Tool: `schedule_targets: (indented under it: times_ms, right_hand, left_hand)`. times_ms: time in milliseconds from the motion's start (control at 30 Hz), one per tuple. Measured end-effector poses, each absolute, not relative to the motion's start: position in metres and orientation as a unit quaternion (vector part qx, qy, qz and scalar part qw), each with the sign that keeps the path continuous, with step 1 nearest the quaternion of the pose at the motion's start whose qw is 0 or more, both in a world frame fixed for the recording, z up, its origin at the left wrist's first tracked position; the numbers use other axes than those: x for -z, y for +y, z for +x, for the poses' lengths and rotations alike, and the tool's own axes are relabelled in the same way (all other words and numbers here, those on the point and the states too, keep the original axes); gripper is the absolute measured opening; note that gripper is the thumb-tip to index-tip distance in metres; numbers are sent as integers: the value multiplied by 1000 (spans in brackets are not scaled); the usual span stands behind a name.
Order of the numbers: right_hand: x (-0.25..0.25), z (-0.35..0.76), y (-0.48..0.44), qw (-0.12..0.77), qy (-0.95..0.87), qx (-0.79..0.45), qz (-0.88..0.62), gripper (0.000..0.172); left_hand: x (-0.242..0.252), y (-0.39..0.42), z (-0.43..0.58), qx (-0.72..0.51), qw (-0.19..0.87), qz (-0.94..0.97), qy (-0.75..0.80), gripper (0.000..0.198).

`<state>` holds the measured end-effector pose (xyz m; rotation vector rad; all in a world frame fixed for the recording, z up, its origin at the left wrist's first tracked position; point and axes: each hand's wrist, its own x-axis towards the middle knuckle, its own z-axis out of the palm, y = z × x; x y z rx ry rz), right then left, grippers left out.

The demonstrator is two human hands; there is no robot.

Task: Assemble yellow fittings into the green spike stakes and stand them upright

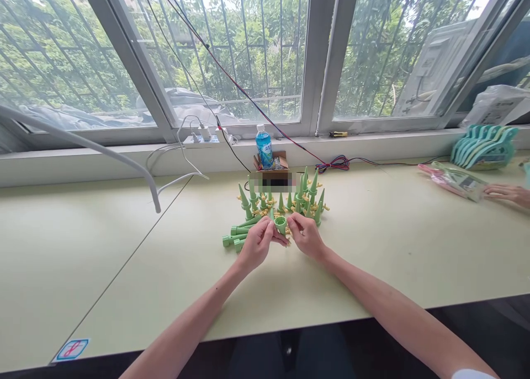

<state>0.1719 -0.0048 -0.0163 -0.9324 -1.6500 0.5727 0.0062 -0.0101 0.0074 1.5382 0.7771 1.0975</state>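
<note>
My left hand (260, 241) is closed on a green plastic watering spike (280, 223), whose round hollow end faces up toward me. My right hand (305, 235) is close to the right side of that rim, thumb and finger pinched together. What the pinch holds, if anything, is too small to make out. Just beyond my hands stand several finished-looking green spikes (318, 212), points up, with small yellow valve pieces around their lower parts. More green tubes (239, 230) lie on their sides to the left of my left hand.
A blue-labelled bottle (264, 147) stands by a small cardboard box (281, 161) near the sill. A power strip (201, 140) and coiled cables (337, 163) lie behind. At right are turquoise hangers (482, 147), a bagged item (451, 180) and another person's hand (507, 194).
</note>
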Motion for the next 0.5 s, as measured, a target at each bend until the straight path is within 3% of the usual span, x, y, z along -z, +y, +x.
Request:
schedule_targets:
  times_ms: [500]
  right_hand:
    - [15, 172, -4, 578, -675, -202, -412, 33]
  left_hand:
    - [-18, -11, 10, -492, 571, 564, 337, 33]
